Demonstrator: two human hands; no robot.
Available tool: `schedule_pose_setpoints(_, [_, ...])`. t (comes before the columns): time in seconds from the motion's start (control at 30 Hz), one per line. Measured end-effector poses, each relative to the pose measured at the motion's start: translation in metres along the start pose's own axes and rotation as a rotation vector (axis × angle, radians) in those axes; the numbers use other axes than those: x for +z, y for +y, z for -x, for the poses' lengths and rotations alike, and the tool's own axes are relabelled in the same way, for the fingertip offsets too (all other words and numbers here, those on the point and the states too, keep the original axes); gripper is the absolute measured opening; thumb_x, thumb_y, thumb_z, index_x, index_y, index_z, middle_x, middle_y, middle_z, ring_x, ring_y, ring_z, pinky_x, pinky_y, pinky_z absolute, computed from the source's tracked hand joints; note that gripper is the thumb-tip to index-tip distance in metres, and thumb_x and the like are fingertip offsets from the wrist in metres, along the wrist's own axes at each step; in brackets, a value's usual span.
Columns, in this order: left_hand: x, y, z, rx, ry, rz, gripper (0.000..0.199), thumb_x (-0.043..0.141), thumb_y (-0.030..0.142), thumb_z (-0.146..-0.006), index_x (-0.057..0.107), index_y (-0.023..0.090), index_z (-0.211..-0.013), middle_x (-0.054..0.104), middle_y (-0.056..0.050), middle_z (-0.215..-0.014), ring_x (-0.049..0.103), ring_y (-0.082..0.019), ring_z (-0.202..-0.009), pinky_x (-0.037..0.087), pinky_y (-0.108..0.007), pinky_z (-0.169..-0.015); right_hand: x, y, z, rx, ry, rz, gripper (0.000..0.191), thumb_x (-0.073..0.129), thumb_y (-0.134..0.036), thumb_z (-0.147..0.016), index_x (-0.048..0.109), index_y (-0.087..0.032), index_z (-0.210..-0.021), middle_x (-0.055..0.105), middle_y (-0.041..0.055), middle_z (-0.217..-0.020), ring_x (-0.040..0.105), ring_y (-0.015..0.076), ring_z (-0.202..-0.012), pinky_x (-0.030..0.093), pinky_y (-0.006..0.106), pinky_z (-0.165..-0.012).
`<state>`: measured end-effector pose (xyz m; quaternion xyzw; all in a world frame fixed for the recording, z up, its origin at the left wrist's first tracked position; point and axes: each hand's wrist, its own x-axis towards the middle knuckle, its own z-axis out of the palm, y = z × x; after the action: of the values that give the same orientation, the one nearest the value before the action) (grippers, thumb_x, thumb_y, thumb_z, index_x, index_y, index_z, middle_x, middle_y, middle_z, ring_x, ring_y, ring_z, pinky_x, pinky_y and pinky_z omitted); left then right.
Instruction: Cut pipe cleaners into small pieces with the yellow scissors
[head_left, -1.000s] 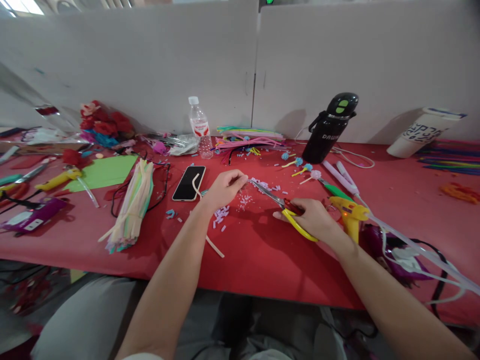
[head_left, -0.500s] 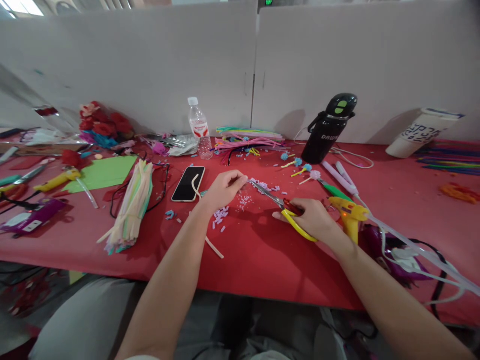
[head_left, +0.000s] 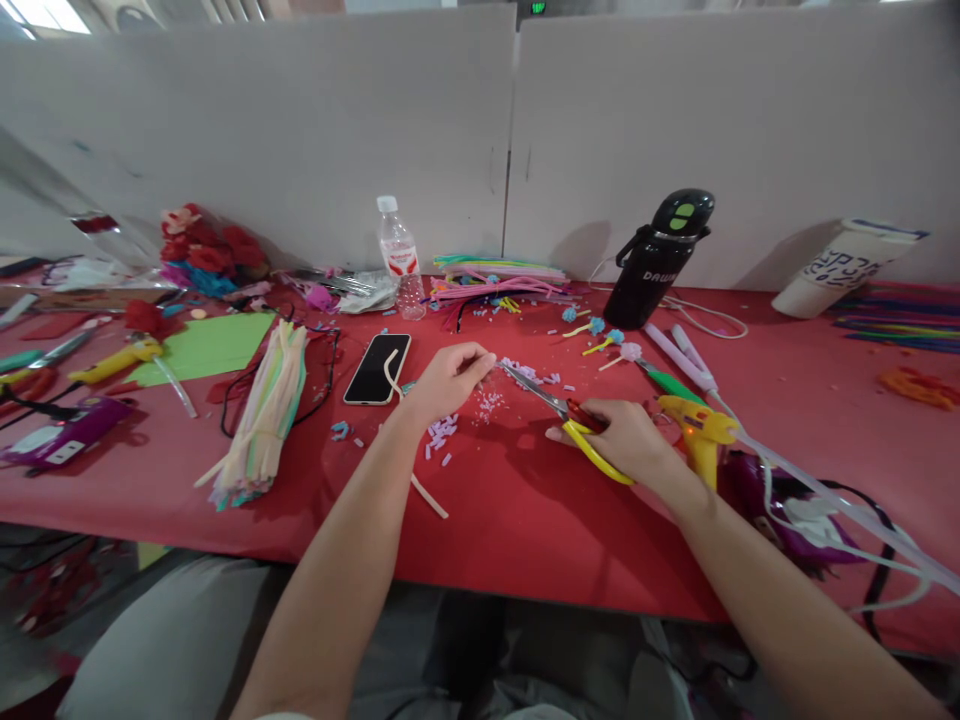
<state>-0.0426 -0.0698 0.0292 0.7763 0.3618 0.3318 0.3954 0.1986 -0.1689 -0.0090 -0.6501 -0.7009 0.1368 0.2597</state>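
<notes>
My right hand (head_left: 622, 436) grips the yellow-and-red handles of a pair of scissors (head_left: 541, 390). The blades point away to the left and reach the fingertips of my left hand (head_left: 456, 378). Those left fingers are pinched together; whatever they hold is too small to make out. Lilac cut pieces (head_left: 441, 434) and fine pale crumbs (head_left: 490, 404) are scattered on the red table below. Under my left wrist area a cream strip (head_left: 429, 496) pokes out. A phone (head_left: 377, 369) lies just left of that hand.
A bundle of pastel strips (head_left: 264, 415) lies at left, near a green sheet (head_left: 214, 345). Small pompom-like flowers (head_left: 628, 351), a black flask (head_left: 658, 260) and a yellow glue gun (head_left: 699, 432) are at right. A water bottle (head_left: 401, 258) stands behind, before a grey partition (head_left: 300, 140).
</notes>
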Motion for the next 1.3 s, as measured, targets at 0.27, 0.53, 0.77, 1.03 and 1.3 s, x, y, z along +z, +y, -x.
schedule_pose_setpoints(0.27, [-0.0008,-0.0027,-0.0007,0.021,-0.001,-0.01,0.035,0.046,0.047,-0.086,0.055,0.014,-0.075,0.057,-0.003,-0.071,0.053,-0.011,-0.065,0.042,-0.024,-0.066,-0.0009,-0.0018,0.0004,0.023,0.032,0.018,0.058,0.06,-0.068,-0.067,0.033,-0.018,-0.054,0.028,-0.005,-0.052,0.022,0.008,-0.052,0.019,0.023,-0.044])
schedule_pose_setpoints(0.53, [-0.0018,-0.0017,-0.0012,0.033,0.006,-0.018,0.033,0.046,0.045,-0.086,0.054,0.015,-0.074,0.056,-0.002,-0.071,0.052,-0.011,-0.065,0.042,-0.025,-0.065,-0.0028,-0.0058,0.0007,0.016,0.002,-0.007,0.057,0.059,-0.067,-0.068,0.035,-0.018,-0.053,0.028,-0.0047,-0.053,0.022,0.0076,-0.051,0.018,0.022,-0.044])
schedule_pose_setpoints(0.77, [-0.0009,-0.0029,-0.0006,0.021,0.003,-0.003,0.032,0.047,0.044,-0.086,0.054,0.015,-0.075,0.055,-0.001,-0.07,0.051,-0.01,-0.065,0.041,-0.024,-0.065,-0.0023,-0.0043,0.0013,0.026,-0.016,-0.017,0.057,0.06,-0.066,-0.068,0.033,-0.018,-0.055,0.029,-0.0046,-0.054,0.023,0.0077,-0.052,0.018,0.022,-0.044])
schedule_pose_setpoints(1.03, [-0.0015,-0.0064,-0.0018,0.032,0.004,-0.025,0.029,0.048,0.042,-0.086,0.054,0.014,-0.077,0.055,-0.002,-0.071,0.052,-0.011,-0.066,0.041,-0.025,-0.065,-0.0035,-0.0042,0.0009,0.048,-0.003,-0.013,0.058,0.062,-0.064,-0.067,0.029,-0.019,-0.055,0.025,-0.005,-0.054,0.021,0.0081,-0.053,0.018,0.022,-0.044])
schedule_pose_setpoints(1.3, [0.0,-0.0075,-0.0019,0.068,0.017,-0.079,0.028,0.047,0.041,-0.086,0.054,0.015,-0.078,0.055,-0.001,-0.071,0.05,-0.011,-0.066,0.04,-0.024,-0.064,-0.004,-0.0066,0.0014,0.055,-0.044,-0.012,0.057,0.06,-0.067,-0.067,0.034,-0.018,-0.054,0.029,-0.0051,-0.053,0.023,0.0081,-0.052,0.019,0.022,-0.044])
